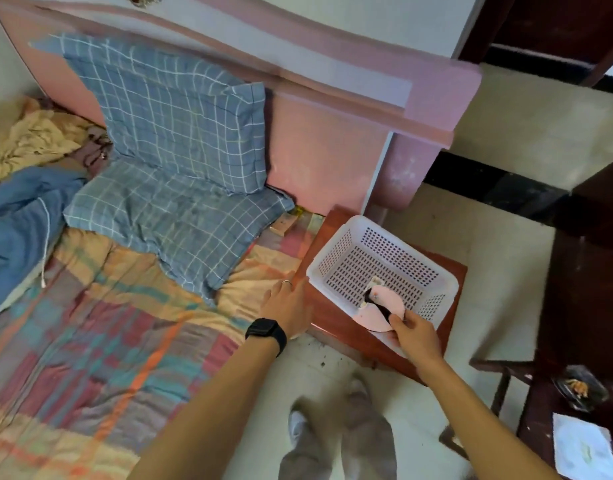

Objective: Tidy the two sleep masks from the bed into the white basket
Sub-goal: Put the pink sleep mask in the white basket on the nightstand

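Two blue checked pillows (180, 161) lean against a pink headboard (315, 140) at the far end of the bed (90, 341), which is covered by a striped, multicoloured quilt. Crumpled beige and blue cloth lies at the far left. Right of the bed stands a low reddish-brown tabletop (336, 327) on a pale tiled floor, and on it sits the white basket (384, 261), perforated on its walls and floor. Dark wooden furniture fills the right edge, cut off by the frame, with a sheet of paper at the near right corner.

Only one sleep mask (377, 308) can be made out: pink, with a black strap, folded or bunched so its full shape is unclear. It lies across the near rim of the basket, partly inside and partly hanging outside, its long axis running roughly from the near left to the far right. A small pale item just beyond it inside the basket is too blurred to identify.

The right hand (414, 336) pinches the near end of the mask between thumb and fingers. The left hand (289, 308), with a black watch on the wrist and a ring on one finger, is spread flat and holds nothing, resting at the bed's edge beside the tabletop. Blurred legs and shoes show below.
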`<state>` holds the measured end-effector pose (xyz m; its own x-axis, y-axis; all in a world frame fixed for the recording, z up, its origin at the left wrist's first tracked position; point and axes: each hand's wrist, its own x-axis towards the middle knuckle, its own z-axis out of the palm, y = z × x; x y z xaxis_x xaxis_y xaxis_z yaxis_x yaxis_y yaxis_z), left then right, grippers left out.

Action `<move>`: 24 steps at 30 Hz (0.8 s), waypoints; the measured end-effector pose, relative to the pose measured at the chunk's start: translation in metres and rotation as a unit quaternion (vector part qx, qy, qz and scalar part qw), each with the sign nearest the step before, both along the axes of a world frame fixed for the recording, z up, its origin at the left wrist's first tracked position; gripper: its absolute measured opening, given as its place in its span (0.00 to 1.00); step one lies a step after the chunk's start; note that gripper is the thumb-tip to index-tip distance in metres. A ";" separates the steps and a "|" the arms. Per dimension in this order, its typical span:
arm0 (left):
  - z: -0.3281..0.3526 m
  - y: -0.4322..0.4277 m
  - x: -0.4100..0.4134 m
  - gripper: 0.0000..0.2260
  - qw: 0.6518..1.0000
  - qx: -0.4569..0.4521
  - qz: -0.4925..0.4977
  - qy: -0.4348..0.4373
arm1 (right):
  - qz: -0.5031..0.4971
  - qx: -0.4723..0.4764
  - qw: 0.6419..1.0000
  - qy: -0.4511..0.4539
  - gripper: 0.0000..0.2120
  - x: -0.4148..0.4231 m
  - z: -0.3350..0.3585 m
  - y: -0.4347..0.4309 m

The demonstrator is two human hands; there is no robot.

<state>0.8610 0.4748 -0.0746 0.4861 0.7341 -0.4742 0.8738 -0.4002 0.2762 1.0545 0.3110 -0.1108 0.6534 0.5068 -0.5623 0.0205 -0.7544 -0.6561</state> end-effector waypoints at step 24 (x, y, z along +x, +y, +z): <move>-0.090 0.013 0.093 0.30 0.969 -0.007 0.244 -0.030 | 0.143 -0.075 0.972 -0.170 0.14 0.075 -0.126 0.161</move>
